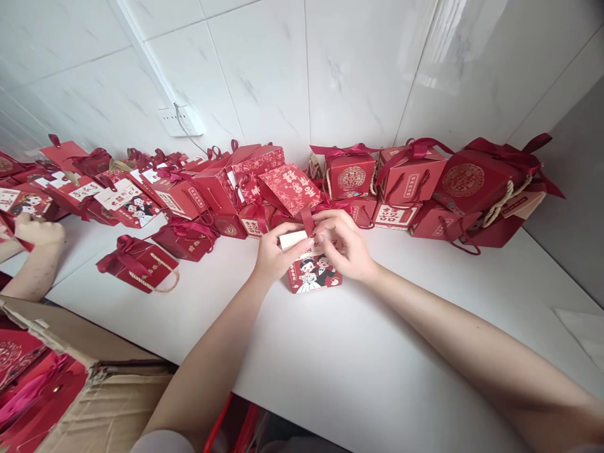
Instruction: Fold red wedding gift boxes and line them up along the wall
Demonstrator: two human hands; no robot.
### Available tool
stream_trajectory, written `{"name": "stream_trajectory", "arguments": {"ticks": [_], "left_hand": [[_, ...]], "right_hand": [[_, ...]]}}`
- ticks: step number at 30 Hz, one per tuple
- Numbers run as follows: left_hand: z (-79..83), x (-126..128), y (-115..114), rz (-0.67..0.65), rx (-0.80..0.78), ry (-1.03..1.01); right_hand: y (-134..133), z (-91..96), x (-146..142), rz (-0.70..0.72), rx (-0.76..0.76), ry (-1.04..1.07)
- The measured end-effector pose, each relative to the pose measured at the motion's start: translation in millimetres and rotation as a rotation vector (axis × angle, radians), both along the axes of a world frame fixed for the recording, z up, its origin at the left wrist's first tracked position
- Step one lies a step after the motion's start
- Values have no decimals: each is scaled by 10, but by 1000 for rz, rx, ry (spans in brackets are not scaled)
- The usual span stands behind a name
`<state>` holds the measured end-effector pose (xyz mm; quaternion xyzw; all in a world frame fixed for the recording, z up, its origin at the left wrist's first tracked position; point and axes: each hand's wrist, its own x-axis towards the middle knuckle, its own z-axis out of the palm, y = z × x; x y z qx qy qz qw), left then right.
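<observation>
A red gift box (pixel 315 277) with a cartoon couple printed on its front stands on the white table before me. My left hand (pixel 278 248) is closed around its upper left part, beside a small cream-coloured flap (pixel 293 239). Curled over the upper right is my right hand (pixel 346 245), its thumb and fingers pinched near a dark red ribbon (pixel 307 220) at the top. Part of the box top is hidden by my fingers. Just behind, a patterned red box (pixel 290 189) leans on the row.
Red ribboned boxes (pixel 352 178) are stacked along the tiled wall. Two boxes (pixel 136 264) sit left on the table (pixel 302 365). An open cardboard carton (pixel 117 402) holding red packages is at lower left. Another person's hand (pixel 40 233) works at far left.
</observation>
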<state>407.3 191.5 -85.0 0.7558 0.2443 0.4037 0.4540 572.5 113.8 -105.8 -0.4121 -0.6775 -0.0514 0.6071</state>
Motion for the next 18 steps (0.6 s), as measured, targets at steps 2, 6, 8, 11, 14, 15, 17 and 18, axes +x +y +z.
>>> {"name": "stream_trajectory", "arguments": {"ticks": [2,6,8,11,14,15,17,18], "left_hand": [[-2,6,-21,29,36,-1],[21,1,-52,41,140,17],[36,-6,-54,30,152,26],[45,-10,-49,34,156,28],[40,-6,-55,40,164,18],[37,-4,-60,40,170,18],[31,-2,-72,40,184,14],[28,-1,-77,41,186,12]], "right_hand": [[14,-51,-4,7,22,-15],[33,-130,5,-19,81,-73],[36,-149,15,-49,93,-108],[40,-163,31,-84,91,-126],[44,-172,46,-95,99,-133],[45,-174,51,-95,102,-142],[47,-180,58,-94,108,-161],[48,-182,59,-95,111,-167]]}}
